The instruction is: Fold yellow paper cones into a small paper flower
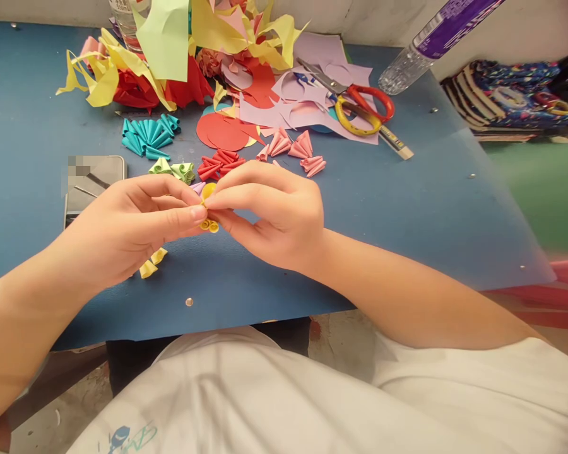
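Note:
Between my fingertips, above the blue table (pixel 369 195), is a small piece of yellow rolled paper (pixel 209 190). My left hand (pixel 137 224) pinches it from the left with thumb and fingers. From the right, the fingers of my right hand (pixel 269 205) close on the same piece. Small yellow curls (pixel 209 226) show just under the fingertips; whether they join the held piece I cannot tell. Loose yellow paper cones (pixel 152 263) lie below my left hand. Just beyond the hands sit green cones (pixel 173 169), red cones (pixel 220 164) and a partly covered lilac cone (pixel 197 188).
Teal cones (pixel 149 135) and pink cones (pixel 296 150) lie farther back, near red paper circles (pixel 224 131). Scissors (pixel 355 104) rest on lilac scraps beside a box cutter (pixel 396 142). Yellow scraps (pixel 246 31), a bottle (pixel 416 57) and a phone (pixel 94 183) surround the work area.

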`<state>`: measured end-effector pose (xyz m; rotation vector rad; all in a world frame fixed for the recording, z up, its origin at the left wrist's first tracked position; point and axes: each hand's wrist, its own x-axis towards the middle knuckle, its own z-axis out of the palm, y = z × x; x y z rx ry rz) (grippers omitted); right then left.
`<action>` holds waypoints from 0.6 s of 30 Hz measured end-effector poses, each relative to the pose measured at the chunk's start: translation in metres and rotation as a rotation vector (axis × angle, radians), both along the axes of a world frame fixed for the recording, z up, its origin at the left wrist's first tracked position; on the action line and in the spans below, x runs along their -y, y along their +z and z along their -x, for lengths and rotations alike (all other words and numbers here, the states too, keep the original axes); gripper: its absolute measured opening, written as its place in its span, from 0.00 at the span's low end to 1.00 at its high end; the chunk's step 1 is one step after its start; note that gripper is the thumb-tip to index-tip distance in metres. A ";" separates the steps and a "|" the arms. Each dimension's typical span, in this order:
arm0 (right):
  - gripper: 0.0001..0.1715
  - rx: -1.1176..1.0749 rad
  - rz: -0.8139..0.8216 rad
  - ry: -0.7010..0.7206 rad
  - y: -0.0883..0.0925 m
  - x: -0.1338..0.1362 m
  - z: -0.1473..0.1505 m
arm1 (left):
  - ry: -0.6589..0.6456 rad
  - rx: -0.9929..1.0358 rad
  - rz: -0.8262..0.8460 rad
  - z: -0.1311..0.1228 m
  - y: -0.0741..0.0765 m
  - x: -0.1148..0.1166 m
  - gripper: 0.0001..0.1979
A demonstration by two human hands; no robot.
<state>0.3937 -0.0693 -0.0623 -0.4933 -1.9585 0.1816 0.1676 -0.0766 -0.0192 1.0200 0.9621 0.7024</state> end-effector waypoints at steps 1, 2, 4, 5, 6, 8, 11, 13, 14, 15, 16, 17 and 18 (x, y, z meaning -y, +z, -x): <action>0.09 -0.007 0.014 -0.003 0.000 0.000 0.000 | -0.010 0.001 -0.005 0.001 0.000 0.000 0.11; 0.09 -0.015 0.025 -0.004 -0.001 0.001 0.001 | -0.016 0.001 -0.009 0.001 0.000 0.000 0.10; 0.08 -0.043 0.035 -0.008 -0.002 0.002 0.002 | -0.017 0.001 -0.011 0.002 0.000 0.000 0.10; 0.08 -0.057 0.038 -0.015 -0.002 0.003 0.003 | -0.016 0.001 -0.010 0.002 0.000 0.000 0.11; 0.07 -0.068 0.037 -0.023 -0.002 0.004 0.003 | -0.014 0.000 -0.008 0.002 0.000 0.000 0.11; 0.06 -0.093 0.034 -0.041 -0.002 0.007 0.005 | -0.005 0.006 -0.005 0.002 0.000 -0.001 0.11; 0.09 -0.107 0.054 -0.028 -0.002 0.009 0.006 | 0.028 0.050 0.004 0.003 0.000 -0.002 0.08; 0.08 -0.110 0.068 0.001 -0.003 0.009 0.006 | 0.049 0.066 0.011 0.003 0.000 -0.003 0.08; 0.10 -0.109 0.065 0.016 -0.004 0.008 0.006 | 0.056 0.064 0.012 0.003 0.000 -0.004 0.08; 0.14 -0.110 0.058 0.025 -0.005 0.007 0.006 | 0.060 0.055 0.011 0.002 0.000 -0.004 0.08; 0.16 -0.111 0.056 0.026 -0.007 0.006 0.006 | 0.065 0.045 0.009 0.002 0.000 -0.004 0.09; 0.16 -0.110 0.061 0.018 -0.008 0.005 0.006 | 0.072 0.038 0.004 0.001 -0.001 -0.004 0.09; 0.13 -0.108 0.076 0.007 -0.010 0.004 0.007 | 0.075 0.034 -0.004 -0.001 -0.001 -0.003 0.10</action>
